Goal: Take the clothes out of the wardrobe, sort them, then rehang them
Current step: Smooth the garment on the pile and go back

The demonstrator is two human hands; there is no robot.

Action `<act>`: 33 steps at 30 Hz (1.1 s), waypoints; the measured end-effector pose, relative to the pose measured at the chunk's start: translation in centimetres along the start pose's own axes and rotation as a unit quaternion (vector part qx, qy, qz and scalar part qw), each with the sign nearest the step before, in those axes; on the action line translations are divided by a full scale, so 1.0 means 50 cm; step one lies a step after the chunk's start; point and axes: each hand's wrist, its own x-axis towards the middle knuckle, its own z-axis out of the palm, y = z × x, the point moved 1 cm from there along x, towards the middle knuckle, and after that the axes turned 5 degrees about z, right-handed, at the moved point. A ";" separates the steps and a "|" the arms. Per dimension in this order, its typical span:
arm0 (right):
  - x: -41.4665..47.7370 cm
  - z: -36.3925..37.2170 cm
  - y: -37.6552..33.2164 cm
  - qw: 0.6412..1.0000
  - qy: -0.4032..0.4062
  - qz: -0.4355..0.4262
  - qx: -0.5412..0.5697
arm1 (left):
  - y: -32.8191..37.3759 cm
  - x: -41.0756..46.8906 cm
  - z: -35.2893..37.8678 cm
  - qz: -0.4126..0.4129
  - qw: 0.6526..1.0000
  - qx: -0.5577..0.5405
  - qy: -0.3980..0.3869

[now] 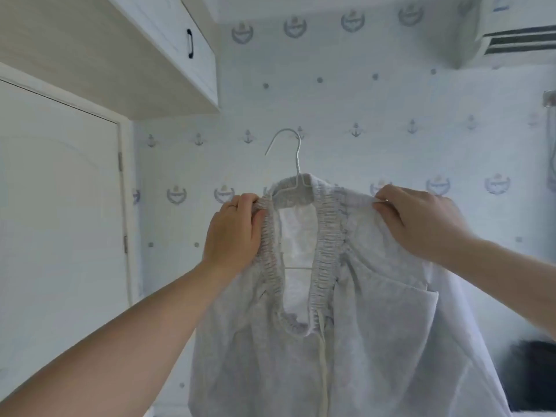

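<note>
A light grey pair of sweatpants with a ribbed elastic waistband and a white drawstring hangs in front of me, held up in the air. A white wire hanger sits inside the waistband, its hook sticking up above the cloth. My left hand grips the waistband at its left side. My right hand pinches the cloth at the waistband's right side. The lower part of the hanger is mostly hidden by the fabric.
A white door stands at the left, with a white overhead cabinet with a black handle above it. Anchor-patterned wallpaper covers the wall ahead. An air conditioner is at the top right, a dark object at the lower right.
</note>
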 end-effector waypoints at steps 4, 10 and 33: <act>-0.146 -0.008 0.161 0.995 -0.058 0.064 -0.053 | 0.138 -0.033 0.186 0.029 0.995 -0.086 -0.045; -0.383 -0.049 0.346 0.965 -0.140 0.186 -0.120 | 0.361 -0.122 0.426 0.086 0.966 -0.211 -0.120; -1.162 -0.128 0.361 0.596 -0.270 0.711 -0.259 | 0.986 -0.630 0.916 0.301 0.624 -0.520 -0.500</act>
